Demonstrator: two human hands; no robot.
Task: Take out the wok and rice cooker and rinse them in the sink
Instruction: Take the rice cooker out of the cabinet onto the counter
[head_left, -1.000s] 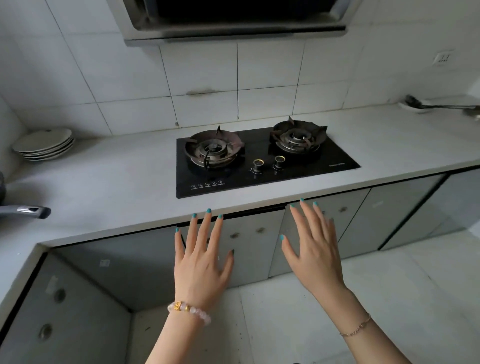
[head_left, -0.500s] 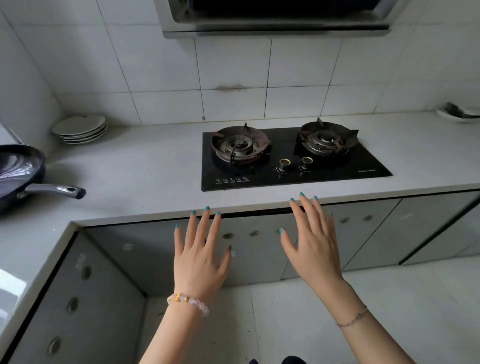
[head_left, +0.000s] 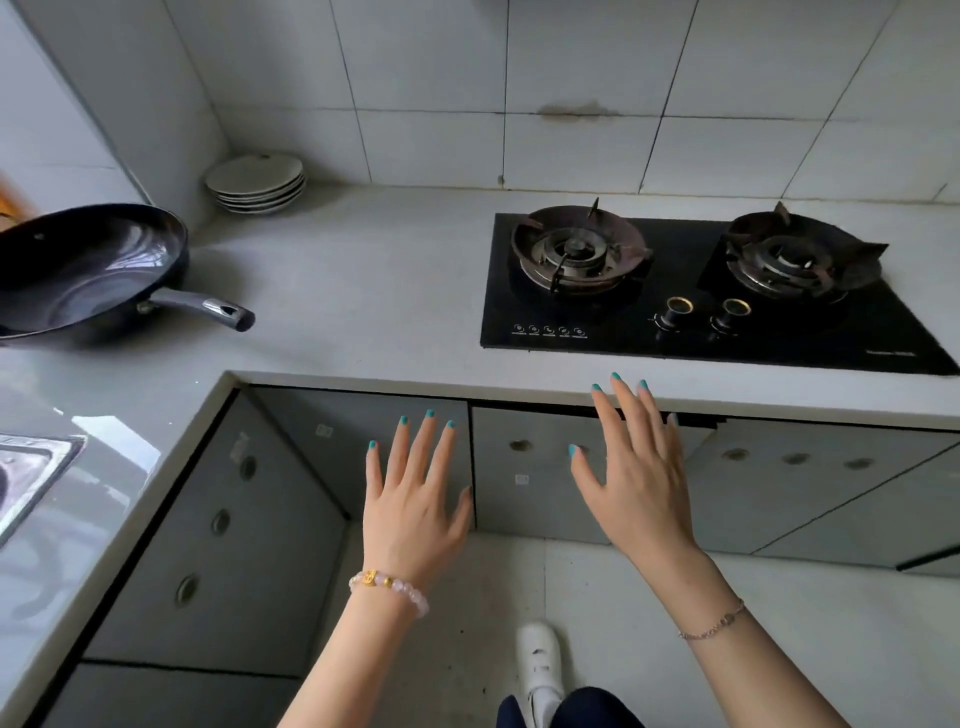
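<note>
A black wok (head_left: 88, 267) with a dark handle stands on the grey countertop at the left, handle pointing right. A corner of the steel sink (head_left: 31, 467) shows at the left edge, below the wok. My left hand (head_left: 413, 504) hovers with fingers spread in front of the cabinet doors, holding nothing. My right hand (head_left: 636, 473) is also spread and empty, its fingertips near the counter's front edge below the stove. No rice cooker is in view.
A black two-burner gas stove (head_left: 701, 291) is set into the countertop (head_left: 363, 291). A stack of white plates (head_left: 255, 182) sits in the back corner. Grey cabinet doors (head_left: 524, 473) line the L-shaped counter underneath. A white shoe (head_left: 540, 660) is on the tiled floor.
The view has swung left and down, bringing the whole wok and the sink corner into sight. Both hands stay spread and empty in front of the cabinets.
</note>
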